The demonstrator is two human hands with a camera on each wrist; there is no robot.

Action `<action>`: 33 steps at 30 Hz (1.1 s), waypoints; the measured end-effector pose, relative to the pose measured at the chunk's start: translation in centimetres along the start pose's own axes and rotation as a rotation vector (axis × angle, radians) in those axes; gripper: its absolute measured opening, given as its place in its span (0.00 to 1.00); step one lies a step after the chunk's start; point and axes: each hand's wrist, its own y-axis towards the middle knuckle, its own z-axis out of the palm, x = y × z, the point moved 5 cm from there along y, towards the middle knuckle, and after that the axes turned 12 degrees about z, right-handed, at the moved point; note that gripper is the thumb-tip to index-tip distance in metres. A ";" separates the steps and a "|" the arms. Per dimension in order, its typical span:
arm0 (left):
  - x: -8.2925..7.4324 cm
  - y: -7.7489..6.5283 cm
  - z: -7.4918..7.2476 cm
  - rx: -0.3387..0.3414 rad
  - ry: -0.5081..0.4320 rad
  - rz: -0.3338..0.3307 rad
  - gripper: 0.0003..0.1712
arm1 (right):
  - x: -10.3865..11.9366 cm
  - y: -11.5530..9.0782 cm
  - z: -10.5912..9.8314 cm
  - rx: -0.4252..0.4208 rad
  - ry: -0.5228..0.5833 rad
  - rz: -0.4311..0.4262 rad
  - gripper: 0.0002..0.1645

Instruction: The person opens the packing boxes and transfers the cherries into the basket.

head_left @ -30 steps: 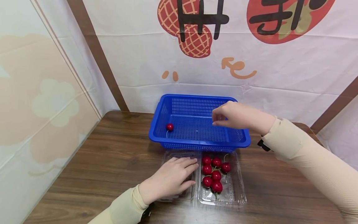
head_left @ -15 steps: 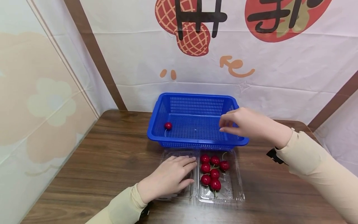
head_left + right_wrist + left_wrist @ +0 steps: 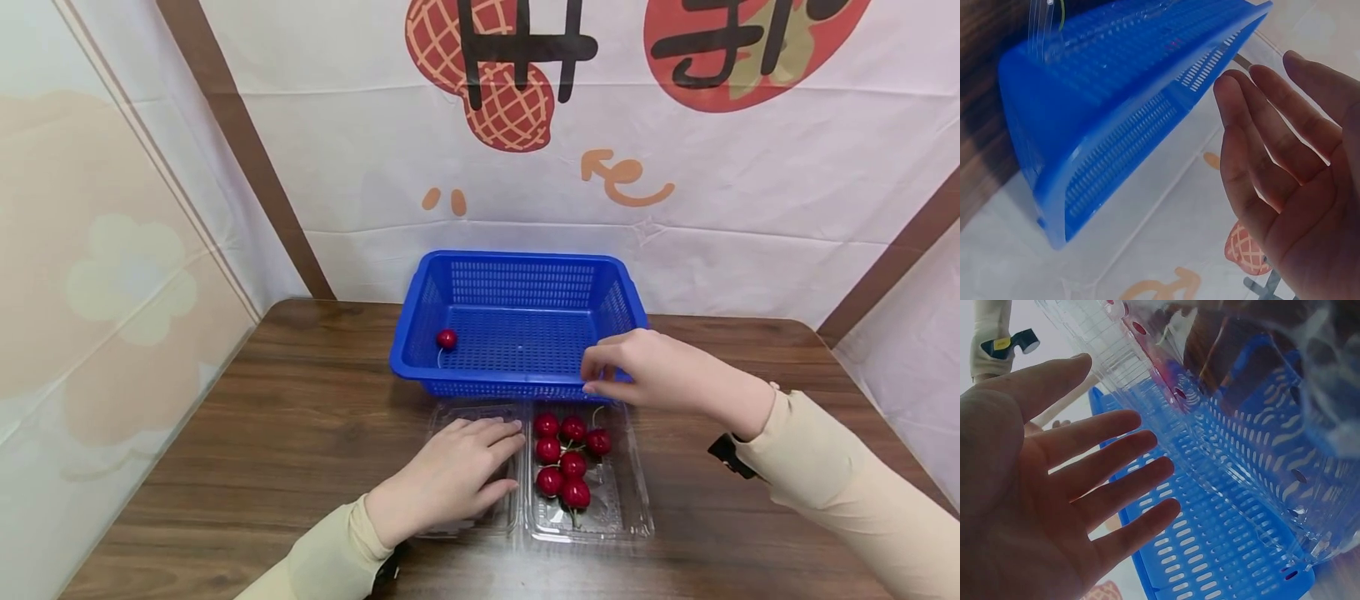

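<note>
My left hand (image 3: 453, 475) lies with straight fingers over the left half of a hinged clear plastic box (image 3: 633, 492). In the left wrist view its spread fingers (image 3: 1129, 478) are beside the clear plastic. Several red cherries (image 3: 573, 464) with stems fill part of the box's right half. Behind it stands a blue plastic basket (image 3: 480, 375) with one cherry (image 3: 447, 339) at its left. My right hand (image 3: 663, 371) hovers by the basket's front right corner, above the far end of the box. Its fingers are loosely bent with nothing between them, as the right wrist view confirms.
The wooden table (image 3: 300, 417) extends to both sides of the box and basket. A printed white cloth (image 3: 375, 167) hangs right behind the basket. A pale flowered panel (image 3: 135, 275) borders the table on the left.
My right hand has moved out from over the basket towards its front right corner, nearer the cherries in the box. My left hand has stayed on the box.
</note>
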 end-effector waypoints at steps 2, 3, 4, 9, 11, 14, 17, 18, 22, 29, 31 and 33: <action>0.0 -0.1 0.1 -0.003 0.000 -0.002 0.28 | 0.1 -0.2 0.4 0.003 0.022 -0.011 0.03; 0.0 -0.1 0.1 -0.004 0.002 -0.001 0.28 | 0.1 -0.2 0.6 0.004 0.032 -0.012 0.03; 0.0 -0.1 0.1 -0.007 0.004 0.000 0.28 | 0.1 -0.3 0.8 0.008 0.043 -0.013 0.03; 0.1 0.0 0.1 -0.012 0.007 0.006 0.28 | 0.1 -1.0 1.9 0.006 0.083 -0.005 0.03; 0.1 0.0 0.0 -0.009 0.004 0.006 0.28 | 0.1 -1.2 2.2 0.002 0.088 -0.004 0.03; 0.1 0.0 0.0 -0.007 0.001 0.005 0.29 | 0.3 -1.5 2.8 0.009 0.094 0.006 0.03; 0.1 0.0 0.0 -0.006 0.002 0.006 0.29 | 0.4 -1.7 3.3 0.018 0.108 0.002 0.03; 0.1 0.0 -0.1 -0.007 0.003 0.008 0.29 | 0.5 -1.8 3.5 0.017 0.114 -0.009 0.03; 0.1 0.0 -0.1 -0.010 0.008 0.012 0.29 | 0.8 -2.0 4.2 0.007 0.140 -0.067 0.02; 0.1 0.0 -0.1 -0.004 0.002 0.011 0.29 | 1.5 -2.2 5.7 0.036 0.152 -0.104 0.03; 0.1 0.0 -0.1 -0.004 -0.001 0.011 0.29 | 1.6 -2.3 6.3 0.059 0.157 -0.102 0.03; 0.1 0.0 -0.1 -0.005 -0.002 0.010 0.29 | 1.7 -2.4 6.8 0.075 0.159 -0.097 0.04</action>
